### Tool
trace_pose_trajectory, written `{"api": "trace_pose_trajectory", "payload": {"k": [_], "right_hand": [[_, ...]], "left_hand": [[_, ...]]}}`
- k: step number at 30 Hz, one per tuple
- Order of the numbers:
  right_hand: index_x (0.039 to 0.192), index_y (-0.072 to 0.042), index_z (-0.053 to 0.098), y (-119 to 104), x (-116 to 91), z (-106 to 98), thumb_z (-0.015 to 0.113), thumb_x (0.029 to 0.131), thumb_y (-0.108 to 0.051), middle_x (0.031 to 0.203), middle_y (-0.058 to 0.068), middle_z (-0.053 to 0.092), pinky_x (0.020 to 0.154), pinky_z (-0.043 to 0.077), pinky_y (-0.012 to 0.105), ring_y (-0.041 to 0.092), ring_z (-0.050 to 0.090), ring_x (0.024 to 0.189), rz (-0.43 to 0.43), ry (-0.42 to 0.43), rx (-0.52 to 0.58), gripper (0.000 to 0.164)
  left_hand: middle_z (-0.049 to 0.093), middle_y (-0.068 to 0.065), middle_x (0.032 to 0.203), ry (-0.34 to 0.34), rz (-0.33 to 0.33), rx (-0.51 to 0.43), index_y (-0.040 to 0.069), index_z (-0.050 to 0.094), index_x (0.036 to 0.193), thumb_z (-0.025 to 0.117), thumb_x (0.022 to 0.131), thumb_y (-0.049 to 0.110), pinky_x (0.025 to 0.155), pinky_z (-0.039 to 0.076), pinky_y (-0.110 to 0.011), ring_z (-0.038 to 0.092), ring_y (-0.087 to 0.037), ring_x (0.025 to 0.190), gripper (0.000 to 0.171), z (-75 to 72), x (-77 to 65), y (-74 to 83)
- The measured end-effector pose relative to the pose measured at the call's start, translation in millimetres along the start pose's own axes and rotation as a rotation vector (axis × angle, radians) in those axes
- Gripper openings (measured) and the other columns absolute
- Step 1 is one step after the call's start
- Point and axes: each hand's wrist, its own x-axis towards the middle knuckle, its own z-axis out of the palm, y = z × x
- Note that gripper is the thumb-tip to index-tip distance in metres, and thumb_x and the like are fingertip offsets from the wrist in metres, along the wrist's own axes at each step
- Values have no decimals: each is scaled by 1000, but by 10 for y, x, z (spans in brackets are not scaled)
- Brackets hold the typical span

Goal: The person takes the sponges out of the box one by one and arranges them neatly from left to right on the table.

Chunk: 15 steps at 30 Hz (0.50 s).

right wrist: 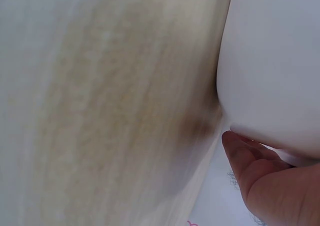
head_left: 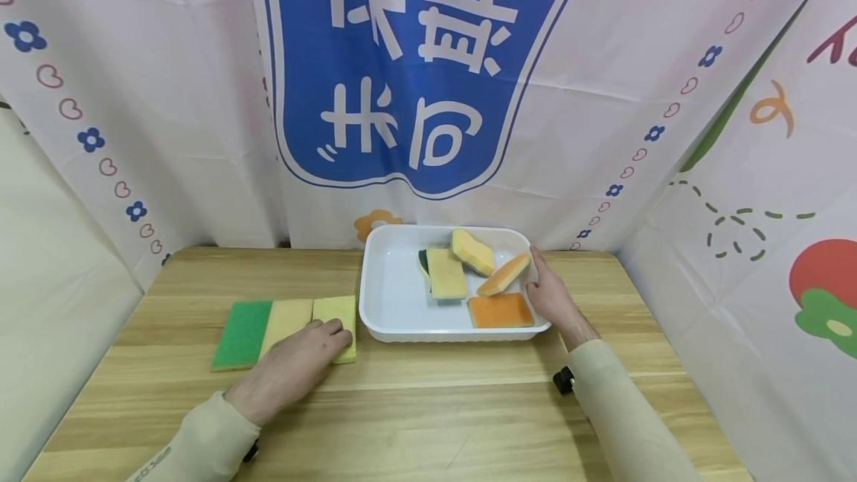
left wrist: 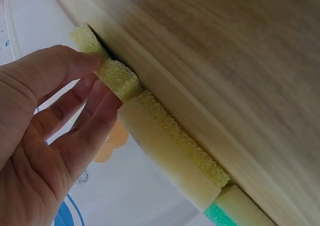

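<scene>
My left hand (head_left: 294, 367) pinches a light yellow sponge (head_left: 335, 309) at the right end of a row on the table. In the left wrist view the thumb presses on one edge of this yellow sponge (left wrist: 118, 80); the other fingers lie across its face. Beside it lie a pale tan sponge (head_left: 289, 316) and a green-topped sponge (head_left: 244, 335), side by side. A white tray (head_left: 395, 281) stands just right of the row. With my right hand (head_left: 552, 294) I grip its right rim; in the right wrist view part of that hand (right wrist: 270, 186) is cut off.
Inside the tray, toward its right, are a yellow sponge (head_left: 447, 274) over a dark green-sided one, another yellow sponge (head_left: 472, 250), a tilted orange-edged sponge (head_left: 505, 274) and a flat orange sponge (head_left: 501, 310). A printed curtain (head_left: 321, 214) hangs behind the wooden table (head_left: 428, 407).
</scene>
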Motion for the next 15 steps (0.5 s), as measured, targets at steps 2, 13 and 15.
{"api": "trace_pose_trajectory", "payload": {"k": [2, 13, 15], "right_hand": [[190, -11, 1, -1, 2, 2, 44, 114, 5, 198, 19, 11, 150, 25, 64, 48, 21, 183, 1, 1, -2, 89], [190, -10, 2, 8, 8, 1, 44, 114, 5, 198, 20, 12, 149, 26, 64, 49, 22, 183, -9, 3, -5, 88], [190, -10, 2, 11, 9, 0, 44, 114, 5, 198, 21, 12, 150, 25, 64, 49, 22, 183, -12, 2, -4, 88]], "left_hand": [[72, 2, 101, 2, 8, -13, 13, 79, 109, 81, 95, -9, 75, 66, -36, 69, -21, 86, 27, -9, -3, -9], [83, -10, 118, 21, -108, -117, 2, 81, 129, 91, 103, 13, 90, 75, -42, 82, -26, 105, 30, -250, 131, -17], [84, -15, 125, 48, -158, -148, -1, 79, 135, 88, 107, 18, 94, 75, -47, 84, -33, 112, 35, -287, 167, -6]]}}
